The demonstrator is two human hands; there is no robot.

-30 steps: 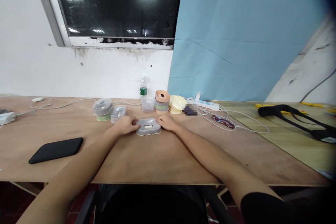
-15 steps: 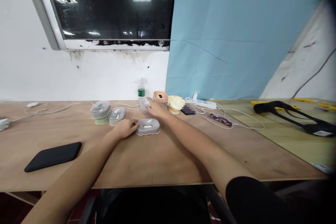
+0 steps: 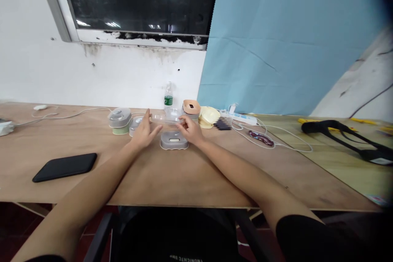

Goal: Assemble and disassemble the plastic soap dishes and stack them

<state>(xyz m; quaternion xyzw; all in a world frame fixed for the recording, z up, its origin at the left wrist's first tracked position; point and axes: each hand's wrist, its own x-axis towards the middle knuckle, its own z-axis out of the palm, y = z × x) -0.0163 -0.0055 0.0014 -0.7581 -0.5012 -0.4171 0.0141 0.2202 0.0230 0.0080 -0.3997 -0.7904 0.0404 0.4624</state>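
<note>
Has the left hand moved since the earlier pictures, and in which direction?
Yes. Judged against the green-labelled bottle, the left hand is now closer to it in the view, having moved upward from the grey box's side.

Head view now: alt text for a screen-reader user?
Right hand holds a clear plastic piece above a grey container on a wooden table, left hand open at the piece's left end. Behind, a green-labelled bottle.

No text legible for certain. White lettering (image 3: 186, 259) on black cloth (image 3: 181, 233), cut off by lower edge. Green label (image 3: 168, 100) on bottle (image 3: 168, 88): light marking, too small to read.
</note>
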